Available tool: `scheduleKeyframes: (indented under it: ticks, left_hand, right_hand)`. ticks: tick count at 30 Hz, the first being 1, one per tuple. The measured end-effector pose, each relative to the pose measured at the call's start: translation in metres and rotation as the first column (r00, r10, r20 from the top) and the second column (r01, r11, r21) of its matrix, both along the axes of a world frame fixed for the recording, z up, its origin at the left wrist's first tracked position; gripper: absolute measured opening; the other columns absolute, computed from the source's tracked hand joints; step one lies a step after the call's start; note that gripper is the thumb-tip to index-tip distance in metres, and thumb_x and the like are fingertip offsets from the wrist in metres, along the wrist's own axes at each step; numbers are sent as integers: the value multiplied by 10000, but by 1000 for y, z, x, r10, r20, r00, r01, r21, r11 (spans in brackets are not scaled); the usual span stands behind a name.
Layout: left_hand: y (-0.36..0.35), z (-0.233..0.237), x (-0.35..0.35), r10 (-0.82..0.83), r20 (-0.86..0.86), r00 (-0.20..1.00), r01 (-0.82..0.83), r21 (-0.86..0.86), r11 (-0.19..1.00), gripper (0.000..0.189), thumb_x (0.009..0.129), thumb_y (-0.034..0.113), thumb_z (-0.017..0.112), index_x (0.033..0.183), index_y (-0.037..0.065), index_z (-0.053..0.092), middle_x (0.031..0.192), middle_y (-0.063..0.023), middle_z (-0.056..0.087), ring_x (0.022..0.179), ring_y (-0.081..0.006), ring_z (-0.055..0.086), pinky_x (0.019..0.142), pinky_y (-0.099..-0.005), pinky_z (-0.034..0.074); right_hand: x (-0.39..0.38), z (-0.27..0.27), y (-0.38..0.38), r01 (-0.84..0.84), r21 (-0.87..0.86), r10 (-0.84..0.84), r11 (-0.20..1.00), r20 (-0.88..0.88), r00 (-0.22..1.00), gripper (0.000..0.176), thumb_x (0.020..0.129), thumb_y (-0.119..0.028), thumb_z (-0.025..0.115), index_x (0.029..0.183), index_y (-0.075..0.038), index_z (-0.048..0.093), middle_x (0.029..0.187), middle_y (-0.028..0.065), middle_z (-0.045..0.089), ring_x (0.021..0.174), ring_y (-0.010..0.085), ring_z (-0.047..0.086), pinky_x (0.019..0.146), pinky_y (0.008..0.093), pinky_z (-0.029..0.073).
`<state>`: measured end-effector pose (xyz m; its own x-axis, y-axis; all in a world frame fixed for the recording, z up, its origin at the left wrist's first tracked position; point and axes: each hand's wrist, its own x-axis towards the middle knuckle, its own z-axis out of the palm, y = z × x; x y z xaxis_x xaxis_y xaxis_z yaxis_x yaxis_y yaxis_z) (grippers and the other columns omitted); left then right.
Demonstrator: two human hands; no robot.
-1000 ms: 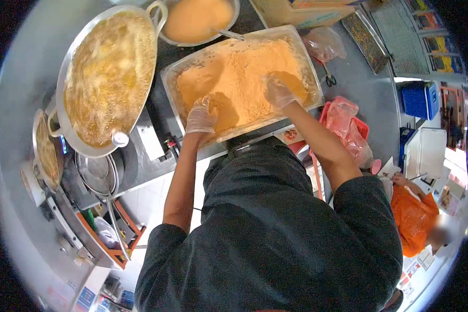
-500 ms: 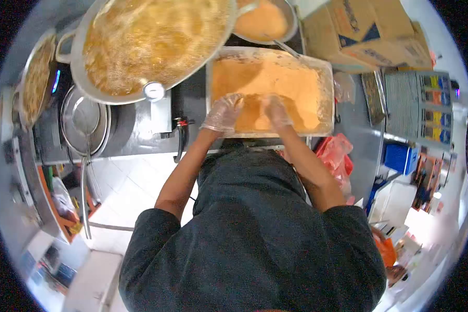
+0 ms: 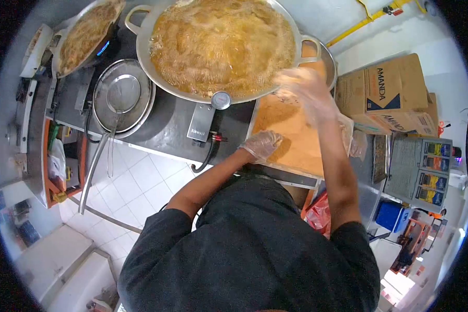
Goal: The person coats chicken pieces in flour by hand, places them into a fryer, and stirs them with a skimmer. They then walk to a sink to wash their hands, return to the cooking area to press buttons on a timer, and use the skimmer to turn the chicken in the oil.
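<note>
My right hand, in a clear plastic glove and smeared by motion, is raised at the right rim of a large two-handled pan of bubbling oil. A pale orange, flour-coated piece of food appears to be in its fingers; its exact kind is blurred. Lower down, my gloved left hand is over the left side of a tray holding orange flour. Its fingers are curled together, and what they hold, if anything, cannot be made out.
A dial thermometer sits at the pan's front rim. Strainers with a long handle are on the left, beside a second pan over a blue flame. Cardboard boxes stand right; a red plastic bag hangs below the tray.
My right hand has risen from the flour tray to the pan's rim. My left hand stays low at the tray. The view has shifted, placing the pan and tray further right.
</note>
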<state>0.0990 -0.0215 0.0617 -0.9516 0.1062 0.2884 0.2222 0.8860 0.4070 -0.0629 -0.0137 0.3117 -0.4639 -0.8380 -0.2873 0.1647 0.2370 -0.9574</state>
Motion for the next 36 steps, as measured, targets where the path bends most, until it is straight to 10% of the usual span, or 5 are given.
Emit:
scheduleKeyframes:
  ticks: [7, 14, 19, 27, 36]
  left_hand:
    - [2, 11, 4, 11, 159, 987, -25, 83, 996, 232, 959, 185, 523, 1095, 18, 609, 1010, -145, 637, 881, -321, 656, 748, -440, 548]
    - [7, 9, 4, 90, 162, 983, -117, 163, 980, 310, 1003, 301, 475, 942, 48, 644, 896, -223, 679, 863, -401, 675, 762, -509, 534]
    - [15, 27, -11, 189, 375, 908, -296, 251, 922, 329, 982, 321, 506, 987, 49, 692, 927, -232, 693, 865, -411, 678, 758, -496, 539]
    - [66, 4, -74, 206, 531, 822, -408, 297, 864, 395, 943, 360, 573, 877, -2, 713, 884, -252, 690, 856, -428, 672, 745, -482, 530]
    - [127, 73, -103, 59, 593, 803, -490, 601, 631, 543, 876, 523, 665, 1012, -2, 709, 873, -238, 700, 792, -354, 672, 719, -438, 514]
  right_hand:
    - [-15, -46, -121, 337, 134, -238, 932, -474, 848, 252, 849, -160, 700, 1058, -20, 705, 980, 108, 719, 858, 217, 667, 786, 344, 519]
    - [6, -24, 28, 330, -301, -304, 895, 130, 944, 210, 887, -177, 694, 950, 23, 681, 875, 90, 671, 824, 173, 641, 753, 335, 517]
    - [-41, -245, 197, 219, -171, -209, 961, 78, 975, 313, 903, -234, 697, 1090, 17, 681, 1007, 117, 708, 926, 254, 649, 862, 385, 523]
    - [0, -290, 240, 334, 359, 17, 872, -704, 710, 433, 896, -149, 663, 1308, -26, 610, 1262, 213, 633, 1159, 315, 619, 959, 375, 489]
    - [-45, -297, 234, 908, 246, -912, 338, 324, 252, 233, 911, -222, 650, 1068, -50, 643, 1011, 89, 642, 876, 238, 617, 745, 376, 524]
